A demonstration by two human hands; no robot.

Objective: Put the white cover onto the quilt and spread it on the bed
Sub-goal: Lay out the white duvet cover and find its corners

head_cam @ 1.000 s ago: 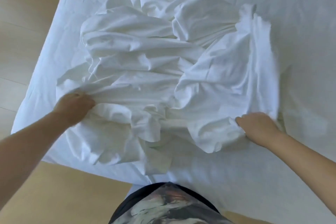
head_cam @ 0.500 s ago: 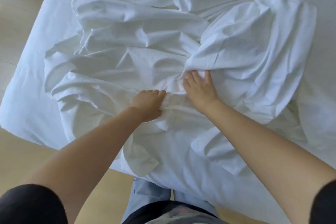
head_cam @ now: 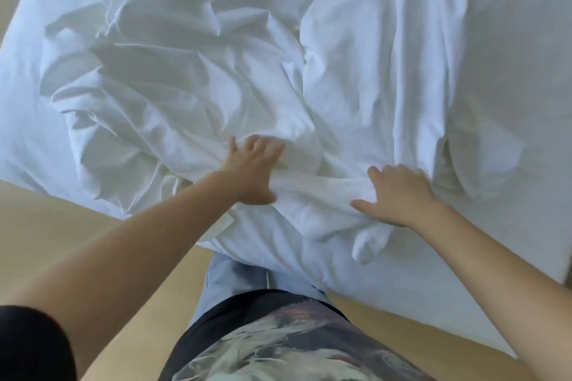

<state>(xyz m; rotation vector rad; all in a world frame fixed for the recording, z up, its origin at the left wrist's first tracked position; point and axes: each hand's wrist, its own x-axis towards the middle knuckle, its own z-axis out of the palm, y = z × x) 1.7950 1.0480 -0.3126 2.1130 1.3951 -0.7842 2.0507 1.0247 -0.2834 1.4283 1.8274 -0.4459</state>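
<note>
The white cover (head_cam: 192, 77) lies crumpled in many folds across the bed (head_cam: 520, 40). A smoother, puffier white bulge (head_cam: 365, 65) sits in its right half; I cannot tell whether that is the quilt. My left hand (head_cam: 250, 170) presses on the cover near the bed's front edge with its fingers spread and straight. My right hand (head_cam: 399, 195) rests on the cloth a little to the right, fingers slightly bent and thumb stretched out flat. A bunched ridge of fabric (head_cam: 318, 192) runs between the two hands.
The bed's front corner points toward my legs (head_cam: 235, 275). Light wooden floor (head_cam: 46, 219) shows at the left and below the bed. A loose flap of cover (head_cam: 368, 244) hangs near the front edge.
Both hands have drawn back toward the front edge and moved apart, the right one sliding right. The cover has spread wider, and the view has shifted closer over the bed.
</note>
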